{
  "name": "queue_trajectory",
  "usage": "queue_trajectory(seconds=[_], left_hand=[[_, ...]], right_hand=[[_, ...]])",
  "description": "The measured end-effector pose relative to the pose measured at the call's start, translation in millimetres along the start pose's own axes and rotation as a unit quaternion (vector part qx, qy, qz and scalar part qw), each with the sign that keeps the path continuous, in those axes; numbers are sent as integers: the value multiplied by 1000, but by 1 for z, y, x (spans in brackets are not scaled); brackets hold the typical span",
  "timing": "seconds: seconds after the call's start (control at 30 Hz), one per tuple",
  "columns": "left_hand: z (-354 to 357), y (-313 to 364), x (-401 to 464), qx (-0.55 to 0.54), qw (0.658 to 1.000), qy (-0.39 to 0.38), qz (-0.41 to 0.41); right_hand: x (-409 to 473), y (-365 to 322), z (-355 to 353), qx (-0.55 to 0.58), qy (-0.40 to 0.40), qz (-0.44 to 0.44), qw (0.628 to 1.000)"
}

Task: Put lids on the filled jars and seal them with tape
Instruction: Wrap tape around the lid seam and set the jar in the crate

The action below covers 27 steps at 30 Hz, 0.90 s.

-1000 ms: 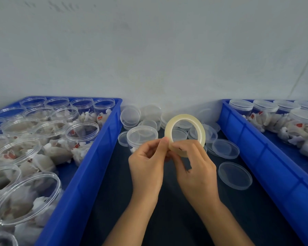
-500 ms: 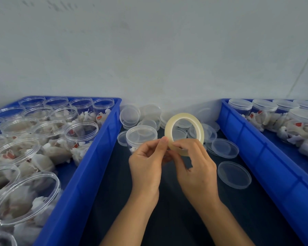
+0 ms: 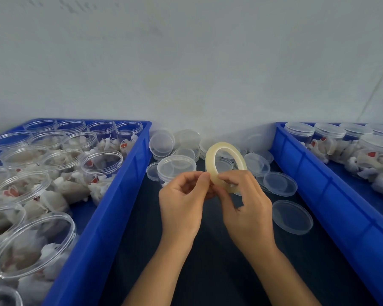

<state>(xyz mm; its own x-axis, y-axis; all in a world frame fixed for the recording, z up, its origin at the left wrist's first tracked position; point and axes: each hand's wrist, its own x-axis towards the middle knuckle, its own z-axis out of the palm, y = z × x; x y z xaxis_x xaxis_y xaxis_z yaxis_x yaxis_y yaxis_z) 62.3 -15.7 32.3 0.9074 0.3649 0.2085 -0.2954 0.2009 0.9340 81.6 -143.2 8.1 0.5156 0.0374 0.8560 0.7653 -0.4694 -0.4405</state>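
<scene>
Head view: right hand point(image 3: 247, 208) grips tape roll point(image 3: 224, 165); left hand point(image 3: 181, 204) pinches it.

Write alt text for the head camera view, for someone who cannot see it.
Two hands hold a roll of clear tape above a dark table. Loose lids lie behind; a blue bin of open filled jars sits left, another with lidded jars right.

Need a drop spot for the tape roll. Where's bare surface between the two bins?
Bare dark mat lies under and behind the wrists, between the left bin and right bin. Crowded: loose lids along the right bin and by the wall, plus a lidded jar ahead of the left hand. Both bins are full of jars.
</scene>
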Motion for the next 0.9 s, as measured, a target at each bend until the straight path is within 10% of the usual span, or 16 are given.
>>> queue_trajectory(seconds=[0.9], left_hand=[[-3, -10, -1, 87, 993, -3, 77]], right_hand=[[0, -2, -2, -31, -7, 1, 1000]])
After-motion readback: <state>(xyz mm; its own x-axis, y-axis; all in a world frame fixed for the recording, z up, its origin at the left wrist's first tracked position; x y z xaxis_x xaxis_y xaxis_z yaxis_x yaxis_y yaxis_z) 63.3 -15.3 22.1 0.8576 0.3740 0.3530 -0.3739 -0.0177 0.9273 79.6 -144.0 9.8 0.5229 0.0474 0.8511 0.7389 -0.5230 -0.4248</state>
